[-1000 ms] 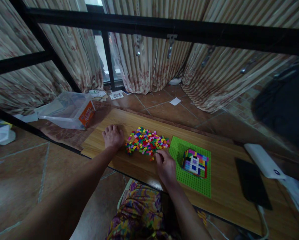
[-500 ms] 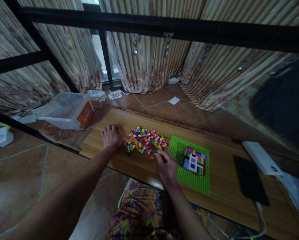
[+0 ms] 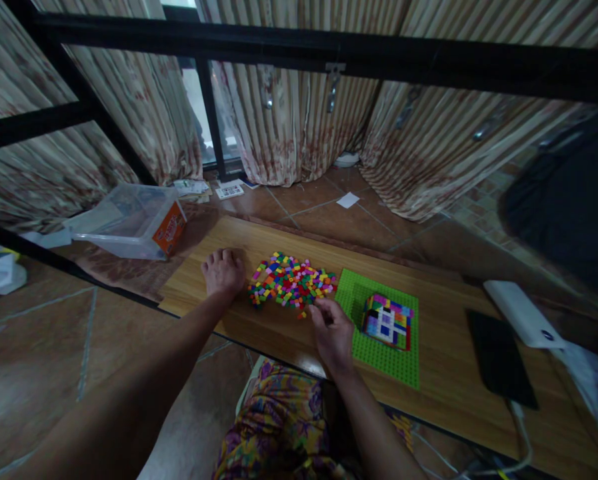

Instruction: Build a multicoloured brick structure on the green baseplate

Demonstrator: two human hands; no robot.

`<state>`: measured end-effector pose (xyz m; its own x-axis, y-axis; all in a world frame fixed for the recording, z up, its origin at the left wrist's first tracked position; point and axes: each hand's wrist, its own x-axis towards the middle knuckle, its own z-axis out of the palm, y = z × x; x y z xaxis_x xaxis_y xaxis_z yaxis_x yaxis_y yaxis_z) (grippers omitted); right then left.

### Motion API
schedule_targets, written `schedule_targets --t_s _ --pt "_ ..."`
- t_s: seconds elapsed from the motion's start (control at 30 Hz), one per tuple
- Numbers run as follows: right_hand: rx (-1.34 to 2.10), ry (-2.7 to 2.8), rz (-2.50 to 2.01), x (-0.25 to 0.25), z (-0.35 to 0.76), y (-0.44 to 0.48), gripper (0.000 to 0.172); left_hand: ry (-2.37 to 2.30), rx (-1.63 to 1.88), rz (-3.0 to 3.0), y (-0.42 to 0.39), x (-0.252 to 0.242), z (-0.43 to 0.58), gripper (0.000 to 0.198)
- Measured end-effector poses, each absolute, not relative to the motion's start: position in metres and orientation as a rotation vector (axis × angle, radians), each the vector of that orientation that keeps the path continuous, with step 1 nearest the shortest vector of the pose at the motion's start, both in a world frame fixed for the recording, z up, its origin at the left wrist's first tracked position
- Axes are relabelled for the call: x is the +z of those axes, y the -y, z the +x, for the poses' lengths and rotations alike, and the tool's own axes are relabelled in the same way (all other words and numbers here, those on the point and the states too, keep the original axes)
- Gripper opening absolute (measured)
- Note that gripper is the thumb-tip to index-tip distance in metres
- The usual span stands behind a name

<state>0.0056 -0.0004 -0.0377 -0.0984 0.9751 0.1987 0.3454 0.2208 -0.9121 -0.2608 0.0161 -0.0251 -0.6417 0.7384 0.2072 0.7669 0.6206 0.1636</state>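
A loose pile of small multicoloured building bricks (image 3: 291, 280) lies on the wooden tabletop (image 3: 259, 237). My left hand (image 3: 223, 272) rests palm down on the wood left of the pile, fingers slightly bent, with no brick visible in it. At the pile's near right edge is my right hand (image 3: 333, 330), its thumb and forefinger pinched together; whatever sits between the fingertips is too small to make out. Just right of this hand is a green baseplate (image 3: 379, 367), bearing a square, multicoloured brick build (image 3: 387, 322) with white and blue bricks in its middle.
At the right end lie a black phone-like slab (image 3: 501, 357) with a cable and a white power bank (image 3: 521, 313). A clear plastic bin (image 3: 129, 223) with an orange label stands beyond the table's left end. A black metal bar (image 3: 299, 50) crosses above, before striped curtains.
Both hands stay nearly where they were; the right-hand fingers have shifted very slightly at the pile's edge. The bricks and baseplate look the same.
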Motion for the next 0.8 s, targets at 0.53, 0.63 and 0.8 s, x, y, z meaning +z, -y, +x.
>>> schedule_targets --t_s 0.53,0.63,0.8 --pt "0.831 1.684 -1.180 -0.034 0.006 0.001 0.019 2.725 -0.396 -1.264 -0.016 -0.026 -0.261 0.041" --pt "0.808 1.704 -1.191 -0.035 0.006 0.000 0.019 2.722 -0.398 -1.267 -0.016 -0.026 -0.261 0.041" --pt "0.799 1.706 -1.184 -0.038 0.006 0.000 0.018 2.705 -0.410 -1.267 -0.016 -0.028 -0.262 0.040"
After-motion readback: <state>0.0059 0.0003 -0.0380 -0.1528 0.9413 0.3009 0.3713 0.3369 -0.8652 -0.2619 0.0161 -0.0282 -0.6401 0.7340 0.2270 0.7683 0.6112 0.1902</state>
